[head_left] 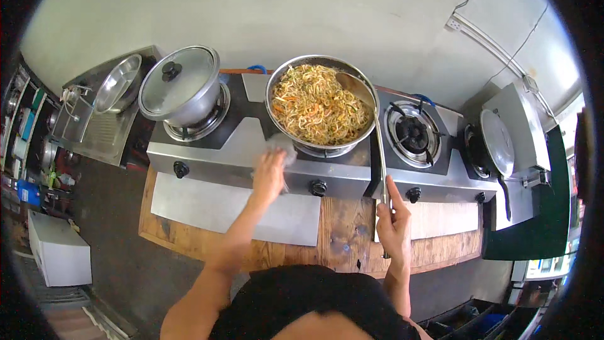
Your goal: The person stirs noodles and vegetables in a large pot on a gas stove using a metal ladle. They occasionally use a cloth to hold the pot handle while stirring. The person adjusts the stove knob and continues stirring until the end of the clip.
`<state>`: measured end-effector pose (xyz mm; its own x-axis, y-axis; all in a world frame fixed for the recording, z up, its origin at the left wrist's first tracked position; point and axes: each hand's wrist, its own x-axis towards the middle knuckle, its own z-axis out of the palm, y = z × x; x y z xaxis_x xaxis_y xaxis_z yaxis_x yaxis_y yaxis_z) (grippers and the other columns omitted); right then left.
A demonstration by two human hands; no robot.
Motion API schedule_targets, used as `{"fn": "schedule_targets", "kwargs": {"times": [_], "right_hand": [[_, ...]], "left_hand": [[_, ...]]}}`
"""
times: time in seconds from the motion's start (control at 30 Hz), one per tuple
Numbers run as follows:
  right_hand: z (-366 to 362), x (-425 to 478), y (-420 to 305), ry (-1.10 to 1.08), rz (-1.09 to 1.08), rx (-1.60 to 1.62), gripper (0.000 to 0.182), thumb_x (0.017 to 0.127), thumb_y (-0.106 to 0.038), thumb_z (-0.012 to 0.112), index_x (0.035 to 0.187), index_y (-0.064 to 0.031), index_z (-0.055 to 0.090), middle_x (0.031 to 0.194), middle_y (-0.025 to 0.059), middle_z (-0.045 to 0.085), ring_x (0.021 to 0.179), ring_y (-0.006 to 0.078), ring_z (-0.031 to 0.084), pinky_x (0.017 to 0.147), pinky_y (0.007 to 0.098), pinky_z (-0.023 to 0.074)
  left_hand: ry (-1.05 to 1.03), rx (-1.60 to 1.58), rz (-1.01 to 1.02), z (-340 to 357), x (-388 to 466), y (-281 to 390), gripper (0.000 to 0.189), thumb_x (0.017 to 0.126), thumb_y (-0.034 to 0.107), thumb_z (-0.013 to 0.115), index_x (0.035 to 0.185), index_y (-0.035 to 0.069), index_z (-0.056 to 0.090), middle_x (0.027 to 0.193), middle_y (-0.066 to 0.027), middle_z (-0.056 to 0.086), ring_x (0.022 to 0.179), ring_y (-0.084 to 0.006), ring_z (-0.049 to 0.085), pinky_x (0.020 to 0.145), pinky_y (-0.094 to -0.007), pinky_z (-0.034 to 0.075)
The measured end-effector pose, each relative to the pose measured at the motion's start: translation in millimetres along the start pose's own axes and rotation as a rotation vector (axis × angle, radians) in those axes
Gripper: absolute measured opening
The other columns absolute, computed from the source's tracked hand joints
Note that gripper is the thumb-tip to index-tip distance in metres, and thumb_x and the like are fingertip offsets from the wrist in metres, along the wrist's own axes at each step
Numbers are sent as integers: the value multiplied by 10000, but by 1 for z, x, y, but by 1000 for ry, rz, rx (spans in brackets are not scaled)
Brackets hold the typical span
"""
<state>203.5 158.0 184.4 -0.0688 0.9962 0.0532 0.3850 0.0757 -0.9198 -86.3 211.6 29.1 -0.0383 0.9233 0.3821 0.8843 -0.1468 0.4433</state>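
Observation:
A wide metal pan [322, 100] heaped with noodles and vegetable shreds [316, 108] stands on a gas stove burner. A long-handled metal ladle [379, 151] rests over the pan's right rim, its bowl among the noodles. My right hand [396, 222] is closed around the lower part of the ladle's handle, one finger stretched along it. Left of and below the pan, my left hand [270, 177], blurred, presses a pale, crumpled cloth [282, 146] on the stove's front edge. The fingers partly hide the cloth.
A lidded pot [181, 87] stands on the left burner. Right of the pan is a bare gas burner [412, 133], then a lidded frying pan [495, 144] with its handle towards me. A metal basin [119, 84] sits by the sink [101, 134]. Stove knobs [318, 188] line the front.

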Motion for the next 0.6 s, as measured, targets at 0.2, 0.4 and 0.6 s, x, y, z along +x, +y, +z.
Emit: {"fn": "schedule_targets", "kwargs": {"times": [0.2,0.4,0.6], "right_hand": [[-16,-14,6,-18,-29,17,539,864,20,486,1391,-39,390,1042,12,605,600,27,376,504,208,358],[-31,-22,17,-18,-51,15,544,864,2,500,1395,-46,388,892,-11,573,582,28,360,484,215,343],[-29,-11,17,-21,-128,-4,527,863,-24,508,1380,-36,404,767,66,582,589,78,401,510,255,375]], "left_hand": [[-154,-32,62,20,-1,72,335,726,-20,563,1061,-24,544,1102,-200,589,1036,-354,510,938,-412,395],[-224,31,140,55,2,114,316,732,7,551,1042,-49,532,1074,-216,581,1026,-370,504,937,-420,386],[-199,5,241,100,1,153,462,780,35,500,1238,-26,477,1297,-225,483,1158,-407,452,1001,-419,394]]}}
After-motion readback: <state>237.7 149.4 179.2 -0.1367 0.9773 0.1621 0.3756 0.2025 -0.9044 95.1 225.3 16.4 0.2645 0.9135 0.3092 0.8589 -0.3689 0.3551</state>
